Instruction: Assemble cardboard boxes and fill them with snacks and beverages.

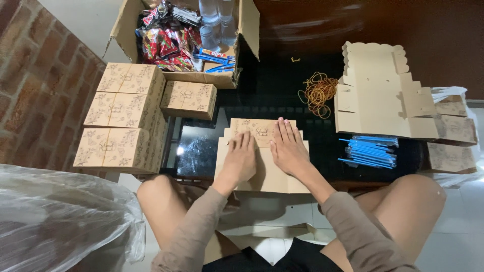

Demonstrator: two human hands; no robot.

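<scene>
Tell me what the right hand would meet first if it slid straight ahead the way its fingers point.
The right hand lies flat on the flattened box, fingers pointing up the table. Past the box's far edge comes bare dark tabletop; the rubber bands sit off to the right, probably outside that line.

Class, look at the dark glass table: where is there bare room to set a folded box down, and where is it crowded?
Bare glass lies between the open carton and the rubber bands, and left of the flat box under both hands, left hand and right hand. Crowded: stacked boxes at left; unfolded blanks and blue sachets at right.
</scene>
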